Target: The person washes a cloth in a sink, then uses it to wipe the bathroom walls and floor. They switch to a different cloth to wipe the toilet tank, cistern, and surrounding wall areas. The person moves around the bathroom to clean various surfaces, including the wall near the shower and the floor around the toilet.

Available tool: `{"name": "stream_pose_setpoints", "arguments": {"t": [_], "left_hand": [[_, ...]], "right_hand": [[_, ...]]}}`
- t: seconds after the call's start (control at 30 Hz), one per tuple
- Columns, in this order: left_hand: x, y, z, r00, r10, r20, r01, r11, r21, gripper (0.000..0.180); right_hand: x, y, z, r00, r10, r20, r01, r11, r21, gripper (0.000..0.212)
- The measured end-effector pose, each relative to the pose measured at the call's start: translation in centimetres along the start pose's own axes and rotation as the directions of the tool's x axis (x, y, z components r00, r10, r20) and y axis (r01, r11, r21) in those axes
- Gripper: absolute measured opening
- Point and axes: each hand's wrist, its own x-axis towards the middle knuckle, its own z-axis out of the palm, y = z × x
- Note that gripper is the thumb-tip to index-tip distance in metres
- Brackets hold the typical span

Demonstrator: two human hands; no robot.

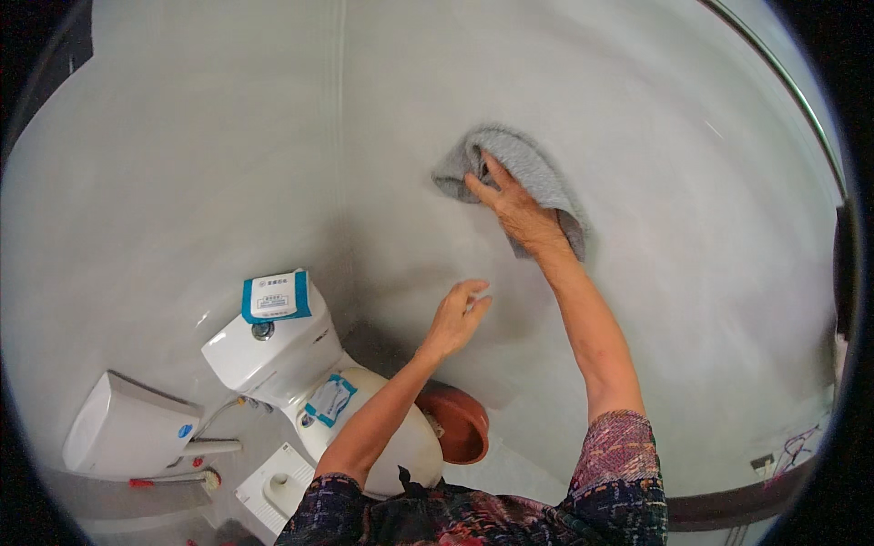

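Crumpled grey cloth spread against the pale wall.

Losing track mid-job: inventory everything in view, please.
Cloth: one, grey, against the right wall
Toilet: one, white, lower left of centre
Packets: two, blue and white, on toilet
Tub: one, reddish-brown, right of toilet
Flush tank: one, white, lower left
Toilet brush: one, red handle, below flush tank
Squat pan: one, white, floor
Rail: one, silver, upper right
Wires: several, purplish, lower right
Sleeves: two, multicoloured, lower edge
Left hand: one, bare, empty, below cloth
Right hand: one, bare, fingers on cloth
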Motion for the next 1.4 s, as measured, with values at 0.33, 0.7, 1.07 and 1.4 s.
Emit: {"name": "stream_pose_setpoints", "arguments": {"t": [0.33,0.7,1.07,1.4], "left_hand": [[-9.4,-6.4,-7.2,0.978,-0.062,-0.199,0.059,0.998,-0.017,0.025],[-8.9,-4.0,-11.8,0.951,0.169,-0.260,-0.063,0.926,0.371,0.025],[-2.7,3.7,-28.5,0.692,0.654,-0.305,0.172,0.261,0.950,0.048],[1.4,2.1,-37.5,0.754,0.650,-0.100,0.280,-0.179,0.943,0.065]], "right_hand": [[-3.5,-11.1,6.7,0.640,-0.433,0.635,-0.010,0.821,0.570,0.058],[-3.9,-2.6,1.3,0.948,-0.130,0.291,-0.016,0.893,0.450,0.051],[1.9,4.0,-5.9,0.824,0.438,-0.360,-0.441,0.894,0.081,0.050],[3.2,-4.7,1.1,0.975,-0.221,0.034,0.205,0.823,-0.530,0.043]]}}
